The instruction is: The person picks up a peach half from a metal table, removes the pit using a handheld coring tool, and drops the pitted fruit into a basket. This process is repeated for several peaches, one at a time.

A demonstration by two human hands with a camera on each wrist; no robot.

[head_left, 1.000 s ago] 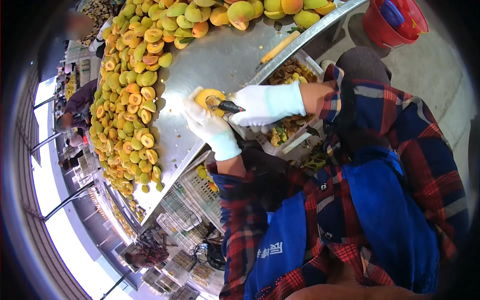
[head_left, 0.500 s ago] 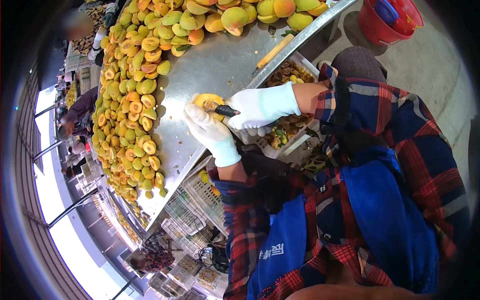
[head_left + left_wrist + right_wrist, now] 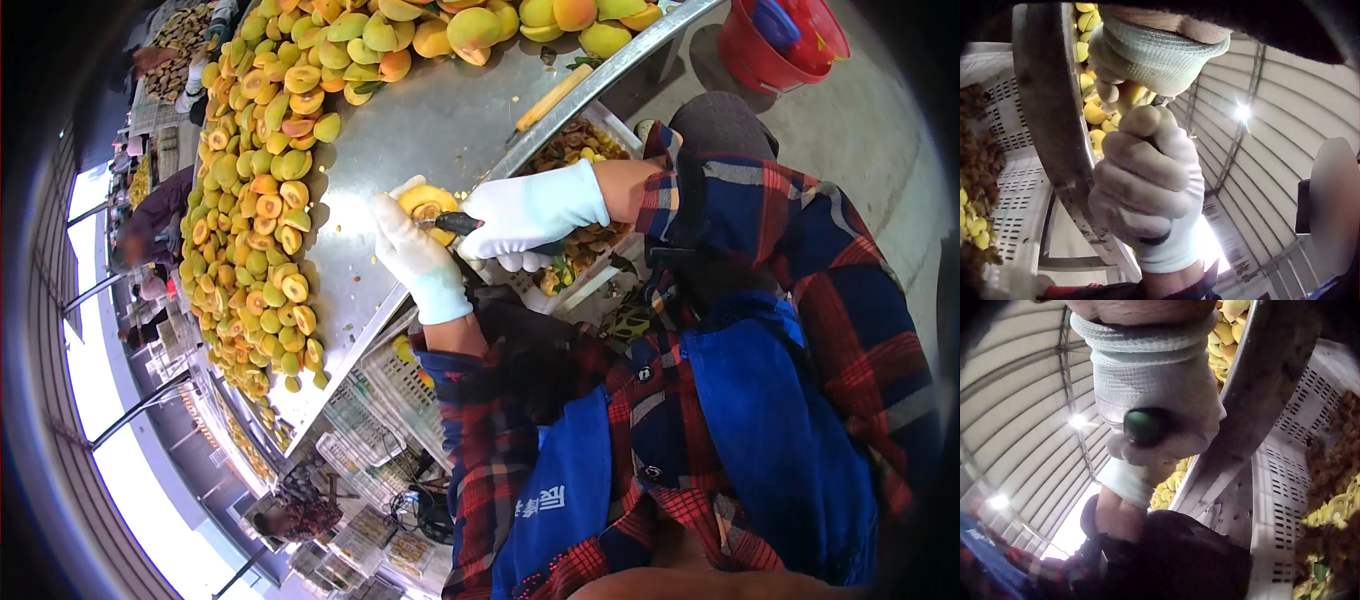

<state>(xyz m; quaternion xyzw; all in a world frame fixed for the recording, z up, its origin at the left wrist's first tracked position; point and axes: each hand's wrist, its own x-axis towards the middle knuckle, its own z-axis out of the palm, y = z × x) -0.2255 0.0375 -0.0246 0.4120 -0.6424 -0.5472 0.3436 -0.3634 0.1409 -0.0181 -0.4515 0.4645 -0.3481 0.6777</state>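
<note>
Both hands wear white gloves with pale blue cuffs. The left hand (image 3: 415, 254) holds a halved yellow fruit (image 3: 424, 197), its cut face with a brown centre turned up. Curled fingers of the right hand (image 3: 528, 215) grip a black-handled tool (image 3: 458, 223), whose tip meets the fruit's centre. In the left wrist view the fruit (image 3: 1130, 97) shows in part beside the left hand (image 3: 1129, 47), with the right fist (image 3: 1147, 181) against it. A green rounded handle end (image 3: 1145, 425) sticks out of the right hand (image 3: 1160, 394) in the right wrist view.
Heaped halved fruit (image 3: 262, 235) covers the metal table's (image 3: 400, 130) far and left sides. A wooden-handled tool (image 3: 553, 97) lies by the raised edge. Below are a crate of scraps (image 3: 590, 285) and pale crates (image 3: 375, 400); a red bucket (image 3: 765, 60) stands on the floor.
The tool's tip has shifted slightly within the fruit's centre, and the fruit is tilted a little differently. Both hands keep their hold and stay in nearly the same place.
</note>
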